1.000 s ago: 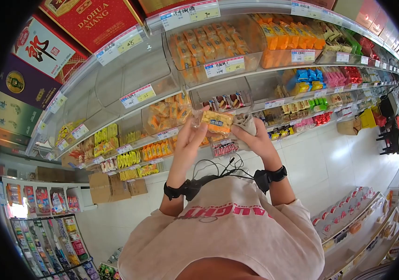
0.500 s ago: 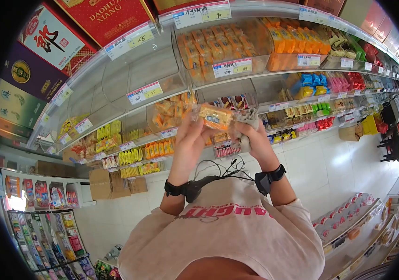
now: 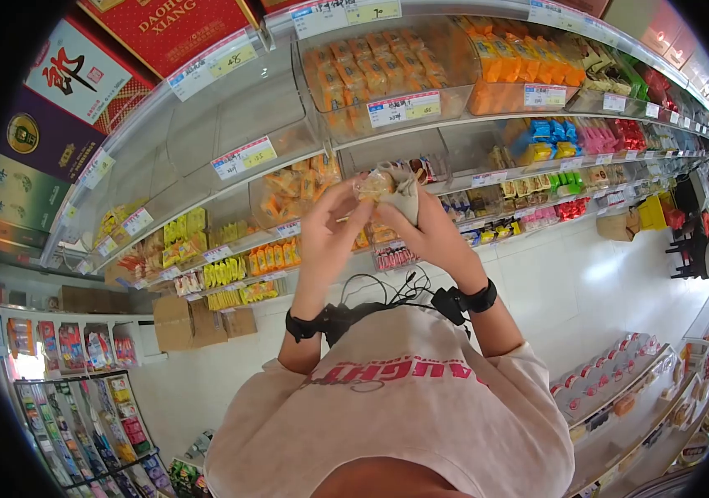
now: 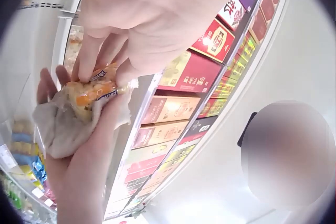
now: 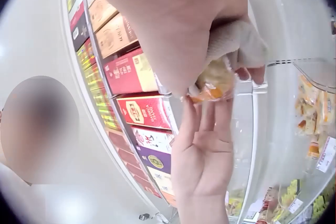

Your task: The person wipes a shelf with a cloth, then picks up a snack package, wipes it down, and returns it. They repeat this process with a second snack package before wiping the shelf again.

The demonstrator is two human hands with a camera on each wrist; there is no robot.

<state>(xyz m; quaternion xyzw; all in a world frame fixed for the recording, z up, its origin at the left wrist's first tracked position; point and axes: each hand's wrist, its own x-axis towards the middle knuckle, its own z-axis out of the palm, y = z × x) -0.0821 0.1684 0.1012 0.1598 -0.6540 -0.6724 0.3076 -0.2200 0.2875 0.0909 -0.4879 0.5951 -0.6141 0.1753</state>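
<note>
A small snack in a clear wrapper with orange print (image 4: pixel 95 94) is held between both hands, in front of the shelves. The left hand (image 3: pixel 331 228) pinches one end between thumb and fingers. In the right hand (image 3: pixel 440 235) is a grey cloth (image 3: pixel 399 202), gripped against the other side of the packet (image 3: pixel 374 186). From the right wrist view, the cloth (image 5: pixel 239 43) lies over the packet (image 5: pixel 214 83), and the left hand's fingers (image 5: pixel 206 112) reach it from below. Part of the packet is hidden by the cloth and fingers.
Clear bins of orange-wrapped snacks (image 3: pixel 371 70) with price tags (image 3: pixel 404 109) line the shelves ahead. Red gift boxes (image 3: pixel 173 33) stand at the upper left. Cardboard boxes (image 3: pixel 193 322) lie on the floor at the left. Black cables (image 3: pixel 383 289) hang near the shirt.
The right hand has moved left and turned, bringing the cloth over the packet, which is now largely covered. The left hand has stayed at its end of the packet.
</note>
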